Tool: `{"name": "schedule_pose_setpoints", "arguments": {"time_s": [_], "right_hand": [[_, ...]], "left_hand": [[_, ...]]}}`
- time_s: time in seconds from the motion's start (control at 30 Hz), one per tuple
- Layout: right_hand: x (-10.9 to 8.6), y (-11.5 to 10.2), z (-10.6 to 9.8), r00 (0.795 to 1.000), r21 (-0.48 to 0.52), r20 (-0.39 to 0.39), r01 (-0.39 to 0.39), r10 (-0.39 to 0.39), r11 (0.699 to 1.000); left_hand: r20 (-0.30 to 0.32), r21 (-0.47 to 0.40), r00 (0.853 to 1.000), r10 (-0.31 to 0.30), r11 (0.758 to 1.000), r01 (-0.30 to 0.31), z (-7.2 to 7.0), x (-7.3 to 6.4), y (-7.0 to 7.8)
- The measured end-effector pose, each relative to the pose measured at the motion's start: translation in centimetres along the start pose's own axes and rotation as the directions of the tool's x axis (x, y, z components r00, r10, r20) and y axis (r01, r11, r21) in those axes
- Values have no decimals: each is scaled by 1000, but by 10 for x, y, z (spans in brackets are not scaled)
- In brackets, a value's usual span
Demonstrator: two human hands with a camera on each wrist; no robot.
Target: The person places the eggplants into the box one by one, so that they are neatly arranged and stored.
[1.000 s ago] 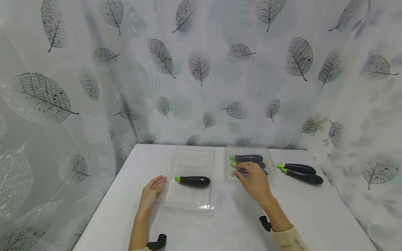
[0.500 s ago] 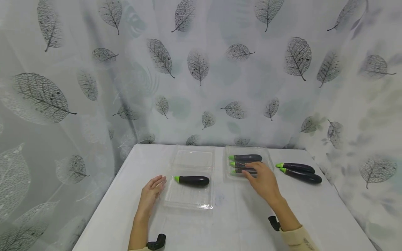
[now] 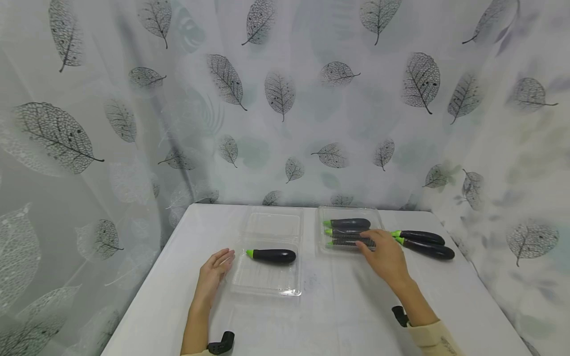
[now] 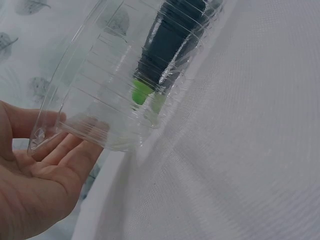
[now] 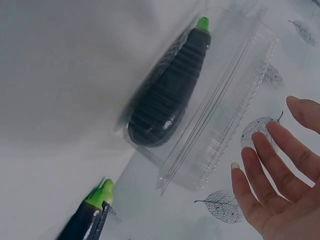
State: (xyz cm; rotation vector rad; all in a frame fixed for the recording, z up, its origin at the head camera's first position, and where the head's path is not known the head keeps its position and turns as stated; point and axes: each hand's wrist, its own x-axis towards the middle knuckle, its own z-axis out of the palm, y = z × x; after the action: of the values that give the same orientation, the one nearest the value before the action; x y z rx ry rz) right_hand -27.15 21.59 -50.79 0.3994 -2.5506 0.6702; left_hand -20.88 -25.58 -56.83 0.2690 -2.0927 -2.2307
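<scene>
My left hand (image 3: 213,277) rests with relaxed fingers at the left edge of an open clear plastic clamshell box (image 3: 267,286). In the left wrist view its fingertips (image 4: 80,155) show through the clear rim. One dark eggplant (image 3: 273,256) with a green stem end lies in this box, stem to the left. My right hand (image 3: 383,254) is at the right front corner of a second clear box (image 3: 324,247), fingers loosely spread and holding nothing. Inside that box lie three eggplants side by side; the nearest eggplant (image 3: 345,242) is partly covered by my fingers.
Two loose eggplants lie together on the white table (image 3: 347,316) to the right: a rear eggplant (image 3: 420,237) and a front eggplant (image 3: 429,249). A leaf-print curtain (image 3: 285,148) hangs behind the table and along both sides.
My right hand has moved to the right across the front of the second box, uncovering more of the eggplants in it. The left hand and its box stay in place.
</scene>
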Motion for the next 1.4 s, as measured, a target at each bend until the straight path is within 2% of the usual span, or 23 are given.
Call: {"name": "schedule_pose_setpoints", "arguments": {"time_s": [0.27,0.57,1.1,1.4], "right_hand": [[-2,19,-9,1000,-5,-22,-17,17,1000],[-5,41,-19,995,-36,-11,-95,95,995],[-5,86,-24,993,-100,7,-119,120,988],[-9,109,-28,976,-125,44,-205,212,971]], "left_hand": [[2,2,1000,-16,1000,16,0,1,0],[-1,7,1000,-14,1000,14,1,0,2],[7,-17,1000,-10,1000,10,1,1,1],[13,-6,1000,-9,1000,9,0,-1,0]]}}
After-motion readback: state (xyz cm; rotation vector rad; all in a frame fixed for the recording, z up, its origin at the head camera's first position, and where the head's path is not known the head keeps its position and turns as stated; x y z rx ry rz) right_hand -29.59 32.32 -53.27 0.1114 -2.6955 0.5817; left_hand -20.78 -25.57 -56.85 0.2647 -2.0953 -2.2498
